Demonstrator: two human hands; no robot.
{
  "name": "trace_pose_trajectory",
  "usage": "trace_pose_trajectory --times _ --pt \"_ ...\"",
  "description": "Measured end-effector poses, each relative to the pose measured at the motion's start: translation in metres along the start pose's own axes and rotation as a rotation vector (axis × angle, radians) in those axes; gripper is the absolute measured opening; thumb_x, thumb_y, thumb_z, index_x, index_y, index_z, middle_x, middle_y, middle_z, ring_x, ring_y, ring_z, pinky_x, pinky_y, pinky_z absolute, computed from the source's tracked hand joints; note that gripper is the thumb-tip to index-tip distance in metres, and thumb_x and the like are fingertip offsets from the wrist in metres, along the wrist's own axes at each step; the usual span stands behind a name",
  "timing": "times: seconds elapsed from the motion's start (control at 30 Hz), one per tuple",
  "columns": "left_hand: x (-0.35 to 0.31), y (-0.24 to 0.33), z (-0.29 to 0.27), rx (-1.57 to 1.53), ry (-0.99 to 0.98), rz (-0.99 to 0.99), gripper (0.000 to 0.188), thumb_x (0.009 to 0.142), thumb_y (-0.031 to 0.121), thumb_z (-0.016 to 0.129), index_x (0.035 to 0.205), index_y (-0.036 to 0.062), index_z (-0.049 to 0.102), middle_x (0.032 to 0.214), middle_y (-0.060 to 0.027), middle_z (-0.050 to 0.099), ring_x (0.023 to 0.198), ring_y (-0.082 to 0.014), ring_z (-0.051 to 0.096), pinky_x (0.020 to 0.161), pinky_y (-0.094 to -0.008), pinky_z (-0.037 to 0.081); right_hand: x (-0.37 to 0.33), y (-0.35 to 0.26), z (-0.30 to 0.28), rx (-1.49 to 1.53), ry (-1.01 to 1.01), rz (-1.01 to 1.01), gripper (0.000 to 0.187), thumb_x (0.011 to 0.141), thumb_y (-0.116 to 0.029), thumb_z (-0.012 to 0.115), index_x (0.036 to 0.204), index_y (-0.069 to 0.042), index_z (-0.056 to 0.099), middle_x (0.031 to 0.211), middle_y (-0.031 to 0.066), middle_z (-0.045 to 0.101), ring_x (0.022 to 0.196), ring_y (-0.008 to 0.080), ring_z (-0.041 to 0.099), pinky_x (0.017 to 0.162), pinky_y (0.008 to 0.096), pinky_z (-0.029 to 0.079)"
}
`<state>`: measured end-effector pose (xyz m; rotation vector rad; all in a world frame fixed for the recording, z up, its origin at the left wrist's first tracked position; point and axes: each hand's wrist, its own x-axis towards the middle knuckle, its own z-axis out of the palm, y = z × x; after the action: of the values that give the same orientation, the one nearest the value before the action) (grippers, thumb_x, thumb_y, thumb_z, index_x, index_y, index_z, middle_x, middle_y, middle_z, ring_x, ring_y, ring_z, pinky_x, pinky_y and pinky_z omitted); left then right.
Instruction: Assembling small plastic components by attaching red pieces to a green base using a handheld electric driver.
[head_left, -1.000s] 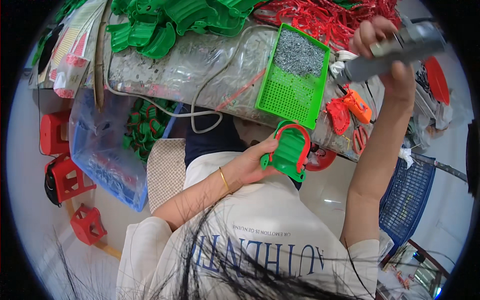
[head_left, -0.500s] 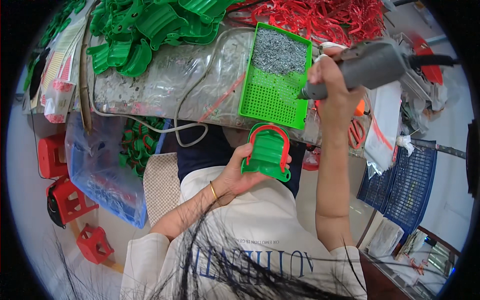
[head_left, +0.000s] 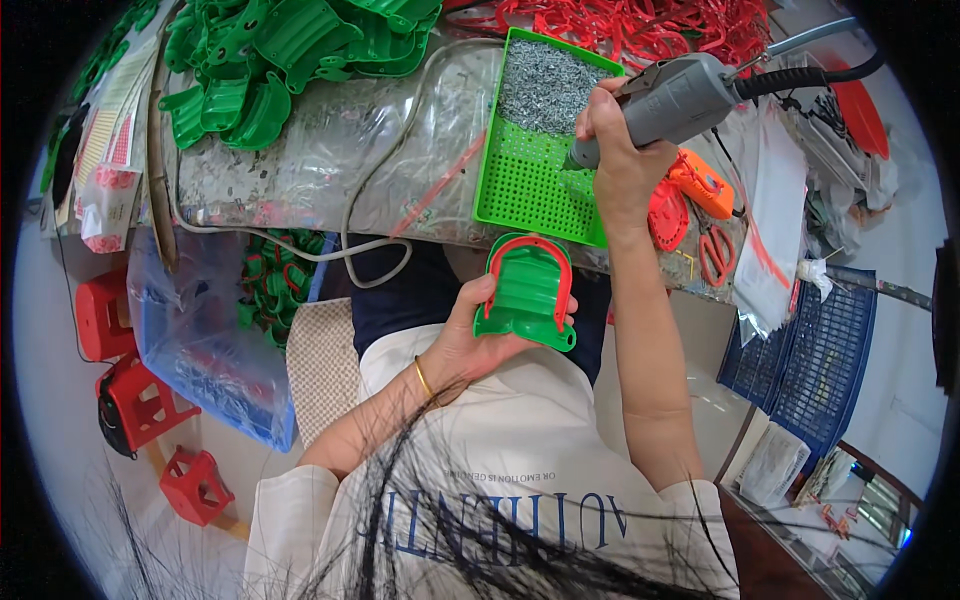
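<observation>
Grip of left hand [head_left: 470, 345] pinched a green ribbed plastic shell [head_left: 528, 285], edged by a red plastic arch [head_left: 564, 290], just in front of the grey bench [head_left: 300, 180]. Right-hand grip [head_left: 630, 160] was wrapped around a grey cylindrical power tool [head_left: 680, 100], nose over a bright-green perforated plastic tray [head_left: 540, 190] with small silver metal pieces [head_left: 548, 88]. Beyond lay heaped green plastic shells [head_left: 310, 40].

Tee [head_left: 490, 425]: cream-white, short sleeves [head_left: 292, 500]. Chest print [head_left: 520, 525]: big blue serif capitals, inverted from the head view, plus one small line of text [head_left: 500, 477] on the far side. Gold-coloured bangle [head_left: 422, 375], thin, left wrist. Trousers [head_left: 592, 330] dark navy. Left hand [head_left: 475, 343] and right hand [head_left: 622, 155] bare. Loose hair strands [head_left: 375, 480] cross the near side.
</observation>
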<state>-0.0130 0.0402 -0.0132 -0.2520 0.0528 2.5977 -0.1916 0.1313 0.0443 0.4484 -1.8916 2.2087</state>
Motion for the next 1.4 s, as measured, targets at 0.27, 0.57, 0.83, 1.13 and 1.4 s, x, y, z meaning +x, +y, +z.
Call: trace_pose_trajectory --times 0.27,0.57,0.83,1.13,1.4 --pt "0.000 0.000 0.002 0.050 0.082 0.017 0.078 0.079 0.054 0.056 0.133 0.0013 0.039 0.119 -0.0265 0.052 0.105 -0.0353 0.056 0.093 -0.0449 0.045 -0.002 0.004 0.002 -0.063 0.024 0.009 0.011 0.084 0.000 0.060 0.092 0.001 0.054 0.072 0.0052 0.055 0.057 0.0124 0.052 0.054 0.0263 0.044" --pt "0.000 0.001 0.003 0.004 0.074 -0.005 0.078 0.078 0.053 0.057 0.133 0.0012 0.038 0.121 -0.0273 0.051 0.108 -0.0359 0.055 0.095 -0.0453 0.044 -0.003 0.004 0.003 -0.053 0.001 -0.019 0.011 0.084 0.001 0.060 0.092 0.002 0.053 0.072 0.0052 0.054 0.056 0.0127 0.051 0.054 0.0272 0.043" --pt "-0.001 0.005 0.007 0.008 0.012 -0.009 0.073 0.081 0.048 0.057 0.130 -0.0028 0.040 0.122 -0.0254 0.052 0.113 -0.0348 0.052 0.100 -0.0468 0.039 -0.002 0.006 0.001 -0.036 0.008 -0.021 0.011 0.084 0.001 0.060 0.092 0.002 0.053 0.071 0.0052 0.053 0.056 0.0126 0.051 0.054 0.0269 0.043" --pt "-0.001 0.003 0.005 0.020 0.023 0.008 0.071 0.081 0.048 0.055 0.130 -0.0021 0.041 0.121 -0.0253 0.052 0.112 -0.0340 0.053 0.099 -0.0464 0.041 -0.001 -0.026 0.004 0.040 0.038 -0.044 0.012 0.083 0.001 0.059 0.094 0.002 0.054 0.070 0.0044 0.051 0.056 0.0128 0.048 0.055 0.0277 0.042" --pt "-0.002 0.004 0.004 0.028 -0.004 0.010 0.071 0.082 0.049 0.054 0.129 -0.0014 0.042 0.120 -0.0251 0.053 0.110 -0.0334 0.055 0.097 -0.0460 0.042 -0.038 -0.077 0.020 0.115 -0.069 0.055 0.014 0.083 -0.004 0.057 0.096 0.002 0.054 0.062 0.0042 0.047 0.053 0.0128 0.045 0.052 0.0293 0.038"
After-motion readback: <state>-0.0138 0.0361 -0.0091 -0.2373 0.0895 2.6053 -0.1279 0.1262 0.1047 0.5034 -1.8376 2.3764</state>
